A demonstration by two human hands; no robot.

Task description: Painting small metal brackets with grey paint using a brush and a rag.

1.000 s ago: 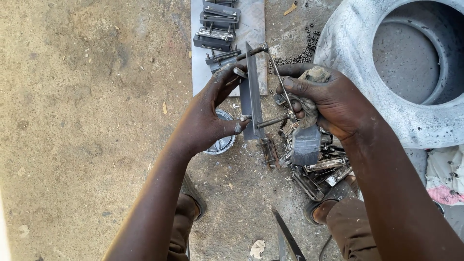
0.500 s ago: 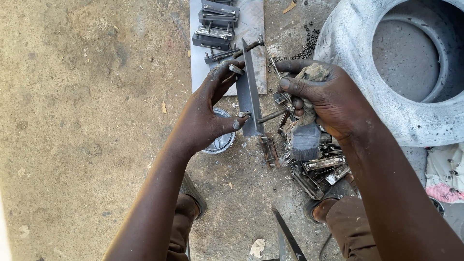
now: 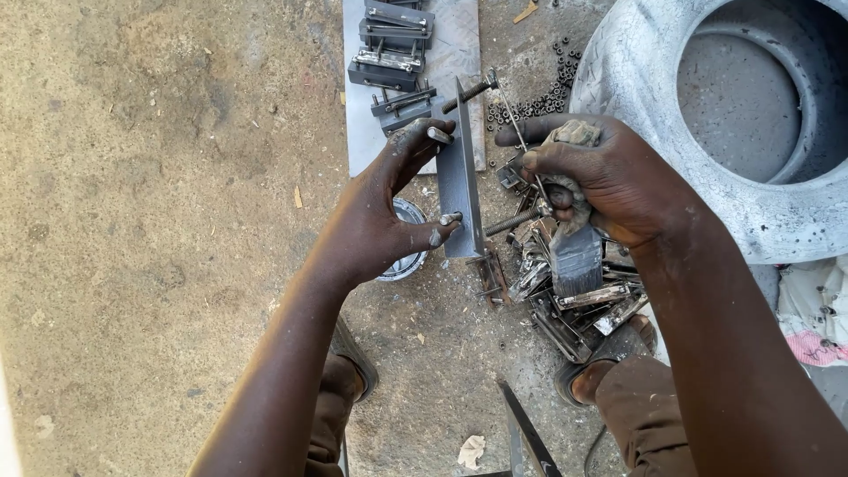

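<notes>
Packages, labels, signs, screens: none visible in this view. No printed wrapper, tag, board or display appears anywhere on the dirt ground or among the metal parts.

Single view only; head camera is looking almost straight down from above the person's own arms. It is sitting close: both forearms are entering from the bottom edge, the left hand [image 3: 389,212] and right hand [image 3: 592,181] are filling the centre. The frame is taking in bare ground [image 3: 150,221] on the left, a plate [image 3: 455,53] at the top edge, and a tyre [image 3: 654,79] cut off at the upper right. The camera is probably tilting slightly forward. No second view is sharing the scene.
</notes>
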